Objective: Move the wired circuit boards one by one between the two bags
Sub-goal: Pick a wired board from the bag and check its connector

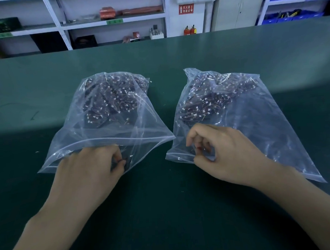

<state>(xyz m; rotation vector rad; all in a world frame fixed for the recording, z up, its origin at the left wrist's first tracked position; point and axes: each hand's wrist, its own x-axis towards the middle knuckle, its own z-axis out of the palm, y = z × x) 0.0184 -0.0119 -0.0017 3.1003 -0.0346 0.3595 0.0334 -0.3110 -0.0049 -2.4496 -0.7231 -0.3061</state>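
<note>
Bags, 2 of clear plastic, lie on the green table point(164, 210), full of boards: left bag point(96, 131) at 10 o'clock, right bag point(254, 121) at 2 o'clock. Left hand point(92, 165) pinches a board point(124, 161) at its bag's mouth; right hand point(224, 152) pinches something small and red there, fingers curled.

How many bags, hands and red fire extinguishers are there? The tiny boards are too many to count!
Clear plastic bags: 2, the left bag and the right bag
Hands: 2, the left hand and the right hand
Red fire extinguishers: 2, and
Total: 6
</note>
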